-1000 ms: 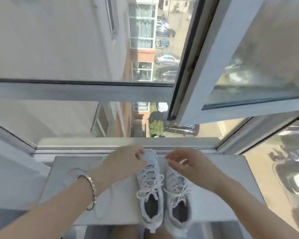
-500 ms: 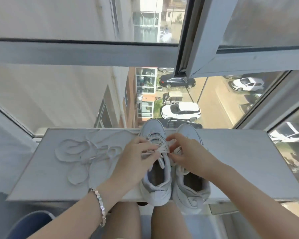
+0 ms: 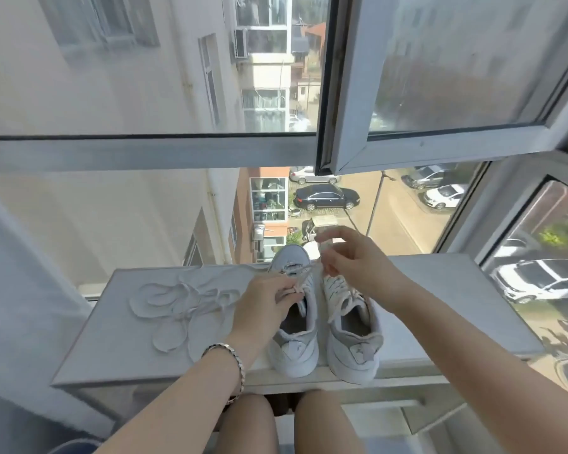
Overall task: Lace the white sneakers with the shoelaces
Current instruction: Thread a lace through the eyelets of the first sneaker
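on sill (image 3: 440,290), left hand (image 3: 263,304) pinching lace (image 3: 306,274)

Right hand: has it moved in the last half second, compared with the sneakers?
Yes. The right hand, pinching the shoelace, has gone toward the window: it now hides the toe of the right sneaker, which showed beyond it before.

Right of right sneaker (image 3: 354,352): counter (image 3: 440,306) bare, wide approach. Left part: loose shoelaces (image 3: 184,299) sprawled in loops; bare strip along near edge. Narrow gap between right sneaker and left sneaker (image 3: 295,352). Above sneakers: left grip (image 3: 263,309) and right grip (image 3: 351,257), pinched lace (image 3: 304,275) strung between, block top access. Just behind toes: window glass (image 3: 145,224). Overhead: open sash (image 3: 351,93), well apart.
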Motion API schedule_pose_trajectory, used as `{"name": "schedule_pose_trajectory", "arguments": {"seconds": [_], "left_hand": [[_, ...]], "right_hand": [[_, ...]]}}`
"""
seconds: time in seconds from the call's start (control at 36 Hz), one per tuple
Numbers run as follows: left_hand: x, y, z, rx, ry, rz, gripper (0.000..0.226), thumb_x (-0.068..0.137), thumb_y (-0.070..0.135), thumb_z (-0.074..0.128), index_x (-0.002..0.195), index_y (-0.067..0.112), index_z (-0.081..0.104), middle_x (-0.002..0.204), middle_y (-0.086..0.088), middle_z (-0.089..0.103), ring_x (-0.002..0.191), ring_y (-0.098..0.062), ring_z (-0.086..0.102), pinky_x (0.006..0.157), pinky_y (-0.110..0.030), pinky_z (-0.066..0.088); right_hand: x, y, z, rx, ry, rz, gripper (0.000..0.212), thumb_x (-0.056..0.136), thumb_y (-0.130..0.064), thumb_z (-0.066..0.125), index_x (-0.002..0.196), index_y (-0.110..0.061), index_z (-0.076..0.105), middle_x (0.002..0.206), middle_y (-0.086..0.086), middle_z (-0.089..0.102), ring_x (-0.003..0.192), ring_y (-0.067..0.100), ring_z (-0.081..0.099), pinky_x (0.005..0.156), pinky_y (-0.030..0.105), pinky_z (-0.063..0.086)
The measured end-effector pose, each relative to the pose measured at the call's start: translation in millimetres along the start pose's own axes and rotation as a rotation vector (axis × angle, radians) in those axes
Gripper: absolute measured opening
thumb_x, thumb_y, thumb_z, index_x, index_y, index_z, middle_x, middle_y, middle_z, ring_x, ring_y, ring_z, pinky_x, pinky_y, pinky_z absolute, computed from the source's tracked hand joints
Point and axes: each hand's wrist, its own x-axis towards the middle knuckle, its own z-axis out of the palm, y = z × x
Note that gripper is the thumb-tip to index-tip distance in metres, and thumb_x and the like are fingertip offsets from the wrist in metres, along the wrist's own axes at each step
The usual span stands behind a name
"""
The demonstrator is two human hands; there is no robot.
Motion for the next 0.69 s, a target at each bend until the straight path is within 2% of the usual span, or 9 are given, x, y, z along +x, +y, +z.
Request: {"name": "schedule_pose_trajectory", "arguments": {"seconds": [0.14,0.22,0.28,0.31,0.36,0.44,0.56,0.64,0.69], "left_hand": [[1,-4,1,0.051,0.007,0.015,0.021,0.088,0.023,0.064,0.101,0.009,0.072,0.087,0.004,0.055,0.08,-0.003,0.042,0.068,-0.003,0.032],[1,-7,5,0.088,0.002,-0.012,0.022,0.09,0.028,0.061,0.109,0.024,0.07,0.091,0.016,0.051,0.098,-0.007,0.048,0.078,-0.017,0.039],[1,-9,9,0.105,0.001,-0.035,0.023,0.091,0.025,0.059,0.112,0.029,0.068,0.098,0.017,0.051,0.107,-0.007,0.047,0.082,-0.019,0.038],[1,-10,11,0.107,0.009,-0.039,0.023,0.091,0.025,0.059,0.112,0.029,0.068,0.101,0.016,0.055,0.109,-0.007,0.047,0.082,-0.018,0.037],[0,-10,12,0.11,0.031,-0.043,0.023,0.092,0.027,0.058,0.113,0.027,0.068,0.106,0.011,0.062,0.109,-0.008,0.049,0.08,-0.018,0.037],[3,-6,9,0.067,0.084,-0.093,0.022,0.093,0.027,0.055,0.11,0.024,0.068,0.102,0.005,0.066,0.097,-0.012,0.057,0.073,-0.02,0.039],[5,-1,2,-0.009,0.088,-0.123,0.013,0.09,0.027,0.06,0.102,0.024,0.065,0.095,0.012,0.064,0.086,-0.008,0.058,0.071,-0.018,0.041],[5,1,-1,-0.043,0.021,-0.118,0.012,0.089,0.017,0.058,0.099,0.019,0.064,0.094,0.009,0.063,0.086,-0.01,0.057,0.073,-0.021,0.046],[6,1,-4,-0.127,-0.001,-0.13,0.004,0.088,0.015,0.062,0.089,0.018,0.064,0.091,0.01,0.059,0.084,-0.009,0.056,0.069,-0.013,0.043]], "right_hand": [[-2,-35,-20,0.402,0.209,-0.164,0.026,0.093,0.006,0.046,0.085,-0.015,0.057,0.049,-0.007,0.053,0.053,0.01,0.052,0.065,0.017,0.05],[-1,-51,-45,0.844,0.35,-0.234,0.028,0.094,0.007,0.041,0.082,-0.016,0.051,0.047,-0.004,0.049,0.054,0.011,0.052,0.065,0.018,0.05],[3,-52,-60,0.947,0.46,-0.235,0.028,0.094,0.005,0.041,0.083,-0.02,0.048,0.048,-0.005,0.049,0.054,0.009,0.053,0.064,0.019,0.048],[6,-48,-63,0.834,0.524,-0.198,0.028,0.093,0.004,0.043,0.084,-0.022,0.049,0.049,-0.006,0.053,0.054,0.007,0.054,0.064,0.019,0.047],[11,-33,-58,0.224,0.542,-0.098,0.023,0.091,-0.003,0.051,0.087,-0.025,0.053,0.068,-0.005,0.066,0.062,0.002,0.059,0.064,0.018,0.044],[13,1,-35,-0.687,0.3,0.11,0.032,0.091,-0.016,0.057,0.121,-0.023,0.053,0.123,0.011,0.052,0.117,0.022,0.046,0.086,0.031,0.038],[7,17,4,-0.793,0.052,-0.081,0.041,0.092,-0.018,0.054,0.133,-0.023,0.047,0.134,0.001,0.043,0.129,0.018,0.03,0.104,0.027,0.027],[7,23,29,-0.812,-0.179,-0.137,0.036,0.094,-0.019,0.049,0.13,-0.026,0.051,0.126,-0.004,0.05,0.121,0.013,0.04,0.098,0.028,0.038],[9,27,38,-0.857,-0.192,-0.152,0.032,0.094,-0.016,0.046,0.124,-0.022,0.056,0.119,-0.002,0.054,0.111,0.015,0.048,0.09,0.031,0.043]]}}
